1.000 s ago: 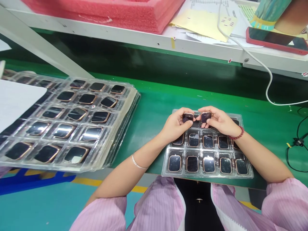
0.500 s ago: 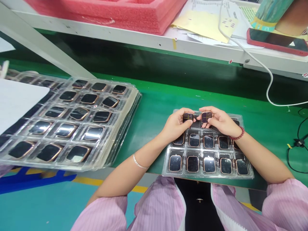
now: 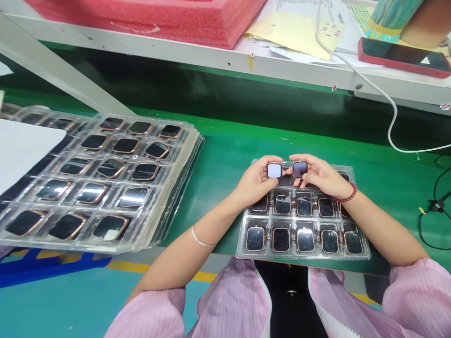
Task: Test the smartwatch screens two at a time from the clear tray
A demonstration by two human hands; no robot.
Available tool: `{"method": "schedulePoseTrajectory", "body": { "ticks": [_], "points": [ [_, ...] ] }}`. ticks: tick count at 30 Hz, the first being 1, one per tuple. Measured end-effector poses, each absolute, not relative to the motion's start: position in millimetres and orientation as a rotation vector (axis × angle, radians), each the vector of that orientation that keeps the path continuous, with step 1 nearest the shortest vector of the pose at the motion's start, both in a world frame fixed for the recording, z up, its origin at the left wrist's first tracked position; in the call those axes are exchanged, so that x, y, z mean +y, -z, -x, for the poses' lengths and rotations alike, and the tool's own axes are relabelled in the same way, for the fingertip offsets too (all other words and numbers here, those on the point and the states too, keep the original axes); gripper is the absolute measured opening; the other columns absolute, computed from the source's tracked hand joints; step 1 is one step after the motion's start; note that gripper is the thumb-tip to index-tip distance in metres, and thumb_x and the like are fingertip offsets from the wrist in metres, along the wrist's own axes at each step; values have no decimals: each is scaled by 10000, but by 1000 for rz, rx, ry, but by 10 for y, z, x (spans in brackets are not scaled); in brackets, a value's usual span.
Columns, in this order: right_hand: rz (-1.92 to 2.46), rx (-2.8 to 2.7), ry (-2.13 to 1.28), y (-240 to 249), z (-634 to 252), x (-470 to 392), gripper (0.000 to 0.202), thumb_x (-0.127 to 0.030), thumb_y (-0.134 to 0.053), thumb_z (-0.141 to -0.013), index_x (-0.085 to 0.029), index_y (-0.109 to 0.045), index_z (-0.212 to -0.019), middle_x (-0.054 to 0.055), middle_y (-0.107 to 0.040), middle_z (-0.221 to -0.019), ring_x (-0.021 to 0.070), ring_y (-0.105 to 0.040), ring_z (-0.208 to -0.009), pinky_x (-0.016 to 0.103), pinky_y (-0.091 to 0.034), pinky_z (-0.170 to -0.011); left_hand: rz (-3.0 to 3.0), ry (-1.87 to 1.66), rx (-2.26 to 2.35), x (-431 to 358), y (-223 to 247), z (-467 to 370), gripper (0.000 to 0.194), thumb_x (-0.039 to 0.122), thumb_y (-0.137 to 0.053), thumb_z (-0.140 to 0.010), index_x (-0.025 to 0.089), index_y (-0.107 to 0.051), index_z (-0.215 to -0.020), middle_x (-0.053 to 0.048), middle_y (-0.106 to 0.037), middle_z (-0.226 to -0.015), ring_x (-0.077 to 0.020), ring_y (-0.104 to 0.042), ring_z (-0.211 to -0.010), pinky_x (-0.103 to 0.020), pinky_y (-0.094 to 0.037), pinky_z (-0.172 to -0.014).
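Between the thumb and fingers of my left hand [image 3: 259, 179] is a square watch with a lit white screen [image 3: 274, 171]. My right hand [image 3: 320, 176] grips a second watch [image 3: 300, 169], its screen dim and bluish. Both are held side by side, slightly apart, over the back row of a clear plastic tray [image 3: 305, 257]. Dark-screened watches with gold-coloured rims, such as one at the front left [image 3: 255, 239], sit in the tray's compartments. My hands hide part of the back row.
Stacked clear trays [image 3: 172, 188] of watches stand at the left, partly under a white sheet [image 3: 28, 150]. A shelf [image 3: 197, 51] above bears red foam [image 3: 158, 23], papers and a red-edged phone [image 3: 405, 57]. A white cable [image 3: 392, 112] hangs down; black cables [image 3: 437, 206] lie right.
The screen of the watch in my left hand has turned from dark with yellow lines to white. The right one has lost its yellow cross and looks bluish. The view has shifted slightly.
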State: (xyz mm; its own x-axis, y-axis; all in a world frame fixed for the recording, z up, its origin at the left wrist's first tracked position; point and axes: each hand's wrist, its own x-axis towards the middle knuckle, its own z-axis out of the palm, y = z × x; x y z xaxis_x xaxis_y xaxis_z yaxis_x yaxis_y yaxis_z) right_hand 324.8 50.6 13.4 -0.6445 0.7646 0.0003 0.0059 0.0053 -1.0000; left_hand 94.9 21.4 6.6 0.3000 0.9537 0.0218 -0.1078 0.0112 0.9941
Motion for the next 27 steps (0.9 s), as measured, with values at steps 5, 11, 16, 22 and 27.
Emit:
{"method": "schedulePoseTrajectory", "body": {
  "ticks": [5, 11, 16, 22, 27],
  "points": [
    [800, -1690, -1681, -118, -3247, 508, 553, -96, -634, -831, -223, -529, -1359, 88, -705, -1195, 158, -736, -848, 289, -643, -722, -1231, -1030, 880, 233, -35, -933, 559, 42, -580, -667, 178, -569, -1209, -48, -669, -1060, -146, -660, -857, -319, -538, -864],
    [805, -1742, -1650, -121, -3253, 508, 545, -108, -638, -846, -229, -524, -1365, 95, -695, -1237, 162, -733, -869, 292, -634, -745, -1253, -1031, 874, 235, -18, -930, 562, 21, -565, -674, 178, -567, -1214, -49, -680, -1060, -137, -666, -821, -320, -544, -857],
    [814, -1787, -1603, -140, -3249, 496, 473, -148, -646, -883, -223, -540, -1338, 85, -700, -1197, 152, -724, -831, 288, -630, -734, -1263, -1046, 904, 225, -25, -952, 464, 91, -662, -729, 168, -585, -1179, -64, -692, -1030, -184, -670, -950, -304, -533, -832],
    [814, -1792, -1586, -165, -3227, 476, 365, -223, -651, -924, -193, -573, -1279, 81, -707, -1120, 138, -713, -776, 288, -631, -728, -1295, -1052, 893, 214, -34, -960, 387, 124, -659, -769, 164, -589, -1148, -54, -691, -981, -174, -665, -926, -293, -522, -805],
    [817, -1775, -1604, -172, -3223, 472, 359, -204, -644, -916, -192, -575, -1269, 79, -709, -1111, 129, -713, -768, 279, -633, -716, -1312, -1052, 903, 215, -28, -959, 392, 123, -653, -767, 167, -588, -1152, -63, -687, -1005, -183, -667, -939, -308, -525, -815]
  ]
}}
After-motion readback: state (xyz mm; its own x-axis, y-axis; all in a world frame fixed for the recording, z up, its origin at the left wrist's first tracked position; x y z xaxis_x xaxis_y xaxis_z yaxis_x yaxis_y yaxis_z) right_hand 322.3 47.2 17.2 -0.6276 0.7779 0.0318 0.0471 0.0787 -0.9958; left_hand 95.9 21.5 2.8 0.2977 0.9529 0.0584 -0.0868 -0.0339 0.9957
